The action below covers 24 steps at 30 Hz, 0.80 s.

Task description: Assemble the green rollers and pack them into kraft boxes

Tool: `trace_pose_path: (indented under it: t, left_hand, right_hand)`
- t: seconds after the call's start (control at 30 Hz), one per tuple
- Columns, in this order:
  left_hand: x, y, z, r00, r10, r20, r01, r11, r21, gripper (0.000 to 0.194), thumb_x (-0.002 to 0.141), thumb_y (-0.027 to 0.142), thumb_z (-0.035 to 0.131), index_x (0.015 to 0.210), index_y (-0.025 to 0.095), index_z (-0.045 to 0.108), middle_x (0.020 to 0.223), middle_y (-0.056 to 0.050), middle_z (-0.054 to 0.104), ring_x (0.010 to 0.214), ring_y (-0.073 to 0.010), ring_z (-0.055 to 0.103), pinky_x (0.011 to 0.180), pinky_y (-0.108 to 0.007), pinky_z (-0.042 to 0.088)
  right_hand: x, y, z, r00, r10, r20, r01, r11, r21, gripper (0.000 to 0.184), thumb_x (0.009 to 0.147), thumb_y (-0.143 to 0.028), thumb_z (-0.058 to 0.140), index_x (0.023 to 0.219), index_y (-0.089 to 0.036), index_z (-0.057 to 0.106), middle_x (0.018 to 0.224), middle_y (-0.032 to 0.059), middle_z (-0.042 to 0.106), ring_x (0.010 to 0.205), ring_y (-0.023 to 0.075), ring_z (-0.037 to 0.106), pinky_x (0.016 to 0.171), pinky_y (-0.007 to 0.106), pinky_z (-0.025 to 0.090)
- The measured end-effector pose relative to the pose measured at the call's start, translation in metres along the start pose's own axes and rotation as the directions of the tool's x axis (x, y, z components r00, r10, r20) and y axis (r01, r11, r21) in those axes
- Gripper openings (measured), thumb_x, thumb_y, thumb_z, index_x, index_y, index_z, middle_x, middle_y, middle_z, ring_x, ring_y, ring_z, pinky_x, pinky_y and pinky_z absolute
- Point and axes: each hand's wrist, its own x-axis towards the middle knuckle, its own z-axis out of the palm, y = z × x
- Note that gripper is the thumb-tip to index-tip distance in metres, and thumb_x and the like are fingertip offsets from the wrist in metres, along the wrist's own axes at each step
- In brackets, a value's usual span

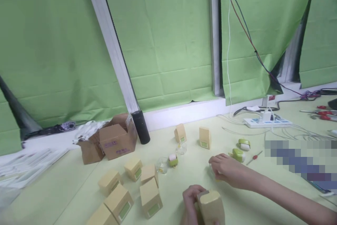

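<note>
My left hand [191, 200] is closed around a small tan cardboard box [212, 205] at the bottom of the view. The box's top end faces up, and its lower part is cut off by the frame. Farther right, my right hand [223, 169] curls its fingers over a clear container [212, 173] on the table; a yellow bit shows below, and the hand hides most of it. Two more clear containers [162, 165] stand to the left, beside a small green-and-white item [173, 160]. Two similar green-and-white items [238, 155] lie just beyond my right hand.
Several tan boxes [151, 197] with green labels stand at left front; two more [204, 137] stand farther back. An open brown carton [118, 140] and a black cylinder [141, 126] are near the window. A screwdriver [255, 157], power strip [268, 123] and cables lie right.
</note>
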Motion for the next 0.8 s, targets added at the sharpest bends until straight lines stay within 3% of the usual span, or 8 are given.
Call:
trace_pose_path:
  t: [0.1,0.17,0.23,0.33,0.43,0.57,0.67,0.8]
  left_hand:
    - [0.0,0.002,0.001,1.0,0.018,0.018,-0.017,1.0,-0.026,0.055,0.065,0.024,0.066,0.103,0.025,0.026,0.104,-0.008,0.046,0.093,-0.0216,0.054,0.079,-0.036,0.043]
    - [0.001,0.005,0.001,0.998,-0.029,0.048,0.03,0.999,-0.02,0.057,0.062,0.019,0.067,0.102,0.024,0.026,0.105,-0.007,0.046,0.094,-0.0212,0.053,0.081,-0.035,0.042]
    - [0.001,0.008,0.0,0.993,-0.092,0.08,0.093,0.996,-0.008,0.059,0.06,0.013,0.066,0.103,0.025,0.027,0.106,-0.007,0.045,0.097,-0.0216,0.052,0.083,-0.035,0.042]
    - [0.001,0.014,-0.001,0.986,-0.116,0.122,0.119,0.993,-0.016,0.061,0.059,0.007,0.06,0.105,0.025,0.025,0.108,-0.007,0.043,0.1,-0.0215,0.051,0.084,-0.036,0.043]
    - [0.0,0.016,-0.002,0.985,-0.089,0.15,0.093,0.996,-0.018,0.062,0.059,0.004,0.057,0.106,0.025,0.023,0.109,-0.007,0.041,0.099,-0.0204,0.051,0.083,-0.036,0.044]
    - [0.0,0.016,-0.002,0.985,-0.058,0.164,0.06,0.998,-0.006,0.062,0.061,0.004,0.057,0.108,0.025,0.023,0.111,-0.007,0.04,0.102,-0.0207,0.05,0.088,-0.039,0.043]
    - [0.001,0.017,-0.002,0.984,-0.051,0.17,0.052,0.999,-0.002,0.062,0.063,0.005,0.057,0.11,0.025,0.022,0.111,-0.007,0.04,0.103,-0.0208,0.05,0.088,-0.039,0.043]
    - [0.0,0.018,-0.002,0.983,-0.06,0.174,0.06,0.998,0.006,0.063,0.063,0.004,0.058,0.111,0.025,0.023,0.112,-0.007,0.04,0.101,-0.0204,0.051,0.086,-0.037,0.044]
  right_hand:
    - [-0.018,0.022,-0.016,0.994,0.112,-0.015,-0.112,0.993,0.041,0.021,0.082,-0.032,0.054,0.1,-0.025,0.062,0.115,0.0061,0.06,0.107,0.0241,0.055,0.089,0.037,0.042]
    - [-0.019,0.048,-0.024,0.974,0.226,-0.033,-0.224,0.974,0.044,0.028,0.076,-0.035,0.056,0.101,-0.024,0.062,0.115,0.01,0.059,0.107,0.029,0.054,0.091,0.044,0.04]
    - [-0.019,0.075,-0.029,0.949,0.314,-0.02,-0.313,0.949,0.036,0.036,0.06,-0.034,0.068,0.094,-0.022,0.065,0.104,0.013,0.062,0.101,0.0362,0.055,0.088,0.052,0.038]
    - [-0.021,0.095,-0.029,0.921,0.388,0.033,-0.389,0.918,0.078,0.032,0.05,-0.031,0.073,0.08,-0.022,0.065,0.079,0.0095,0.064,0.082,0.035,0.059,0.075,0.049,0.045]
    - [-0.027,0.081,-0.026,0.914,0.404,0.026,-0.403,0.9,0.164,0.033,0.066,-0.039,0.065,0.095,-0.023,0.06,0.086,0.0068,0.064,0.08,0.0275,0.06,0.071,0.04,0.048]
    - [-0.031,0.034,-0.014,0.931,0.363,-0.037,-0.319,0.858,0.402,0.048,0.082,-0.051,0.051,0.123,-0.027,0.045,0.107,0.0051,0.062,0.094,0.0229,0.059,0.083,0.036,0.048]
    - [-0.03,0.009,-0.002,0.932,0.354,-0.076,-0.267,0.814,0.515,0.045,0.079,-0.052,0.057,0.118,-0.027,0.053,0.116,0.006,0.06,0.105,0.0269,0.054,0.091,0.04,0.043]
    - [-0.029,0.004,0.012,0.943,0.33,-0.033,-0.272,0.827,0.493,0.04,0.079,-0.046,0.06,0.114,-0.029,0.056,0.114,0.005,0.061,0.101,0.027,0.056,0.088,0.041,0.044]
